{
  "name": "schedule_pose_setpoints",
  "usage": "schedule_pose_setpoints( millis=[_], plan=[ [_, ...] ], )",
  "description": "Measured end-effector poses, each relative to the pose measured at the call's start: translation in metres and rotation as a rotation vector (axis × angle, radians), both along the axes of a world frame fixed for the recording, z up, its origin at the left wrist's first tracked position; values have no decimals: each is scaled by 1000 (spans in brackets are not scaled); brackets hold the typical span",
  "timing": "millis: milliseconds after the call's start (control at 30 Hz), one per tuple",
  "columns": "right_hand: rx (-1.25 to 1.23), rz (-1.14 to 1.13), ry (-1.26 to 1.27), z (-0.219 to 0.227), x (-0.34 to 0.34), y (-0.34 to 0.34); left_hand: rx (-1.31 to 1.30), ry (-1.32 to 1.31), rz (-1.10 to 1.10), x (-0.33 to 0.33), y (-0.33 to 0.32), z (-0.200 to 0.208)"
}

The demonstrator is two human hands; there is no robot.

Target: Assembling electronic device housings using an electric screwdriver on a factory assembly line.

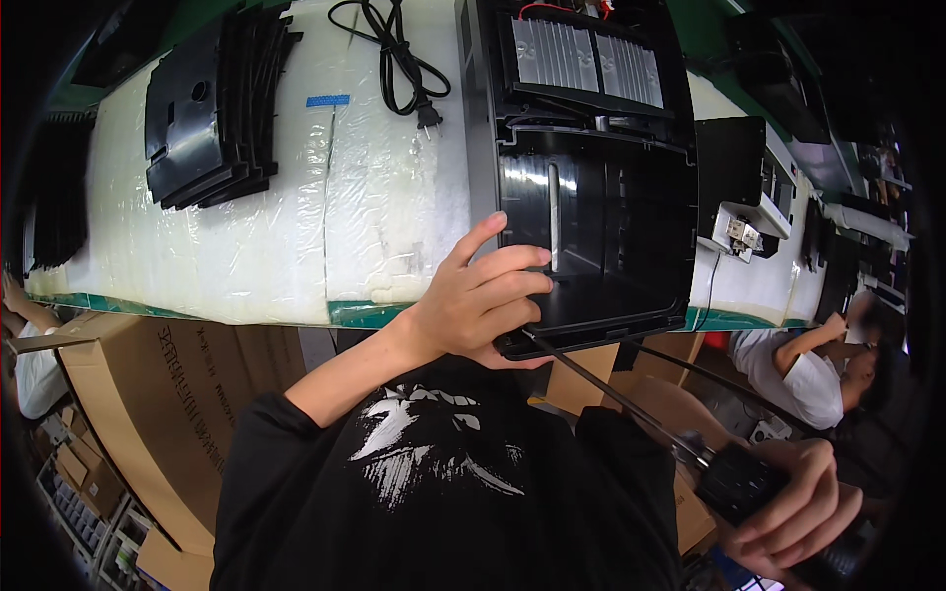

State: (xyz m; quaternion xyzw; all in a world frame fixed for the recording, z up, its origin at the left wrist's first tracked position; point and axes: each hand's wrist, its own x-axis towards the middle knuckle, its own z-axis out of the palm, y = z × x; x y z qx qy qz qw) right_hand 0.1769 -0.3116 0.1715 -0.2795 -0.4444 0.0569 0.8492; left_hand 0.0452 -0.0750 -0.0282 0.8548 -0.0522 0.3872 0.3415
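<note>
A black open-topped plastic housing (591, 305) sits at the table's front edge, with silver finned metal blocks (557, 54) in its far part. My left hand (483, 295) grips its near left corner, fingers over the wall and thumb below the rim. In my right hand (803, 512), at the lower right, is a black electric screwdriver (739, 483), its grip wrapped by my fingers. Its long thin shaft (611, 392) slants up to the housing's near left corner, beside my left fingers. The tip's exact contact, and any screw there, is hidden.
A stack of black plastic panels (212, 108) lies on the film-covered table (394, 217) at left. A coiled black power cord (399, 69) is farther back. Cardboard boxes (177, 414) stand below the left edge. Another person (808, 364) is at the far right.
</note>
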Motion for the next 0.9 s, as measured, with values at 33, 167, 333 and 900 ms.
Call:
schedule_pose_setpoints(
  millis=[33, 167, 333, 900],
  plan=[
    [61, 87, -103, -18, -13, 62, 12, 11, -8, 0, -1, 0],
    [-704, 306, -287, -1, -17, 69, -2, 2, 11, -2, -1, -3],
    [-842, 298, -318, -23, -24, 77, 5, 19, 4, -2, -1, 0],
    [-545, 99, -423, -66, -43, 108, -6, 29, -21, -3, 1, 0]
  ],
)
